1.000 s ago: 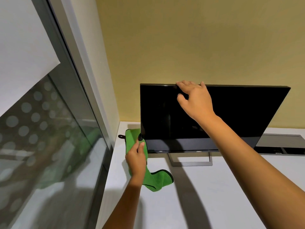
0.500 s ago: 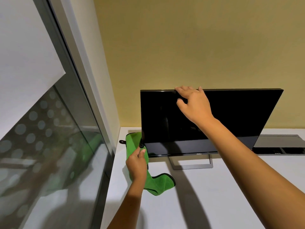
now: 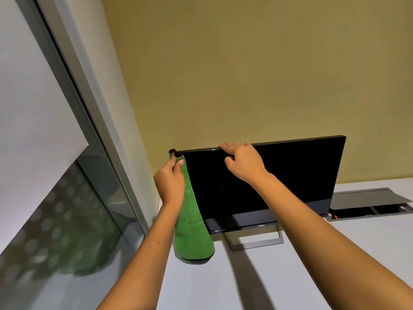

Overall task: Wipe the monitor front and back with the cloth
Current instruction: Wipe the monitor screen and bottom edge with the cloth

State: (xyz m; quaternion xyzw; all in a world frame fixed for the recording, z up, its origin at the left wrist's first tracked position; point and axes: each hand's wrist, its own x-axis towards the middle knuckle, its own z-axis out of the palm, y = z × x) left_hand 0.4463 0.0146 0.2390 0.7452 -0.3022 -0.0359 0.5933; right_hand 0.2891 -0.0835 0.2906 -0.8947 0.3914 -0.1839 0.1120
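Observation:
A black flat monitor [image 3: 290, 182] with a dark screen stands on a grey frame stand [image 3: 254, 239] on the white desk [image 3: 312, 276]. My right hand [image 3: 242, 163] grips its top edge left of the middle, fingers hooked over the back. My left hand [image 3: 171, 182] pinches the green cloth [image 3: 192, 231] at the monitor's upper left corner. The cloth hangs down along the left edge, its rounded lower end just above the desk. The monitor's back is hidden.
A yellow wall [image 3: 245, 74] rises right behind the monitor. A glass partition with a grey frame [image 3: 93, 139] runs close along the left of the desk. An open grey cable hatch [image 3: 368, 204] with a small red light sits in the desk at the right.
My left hand has lifted the cloth from the desk by the monitor's lower left corner up to its upper left corner. My right hand has stayed on the top edge.

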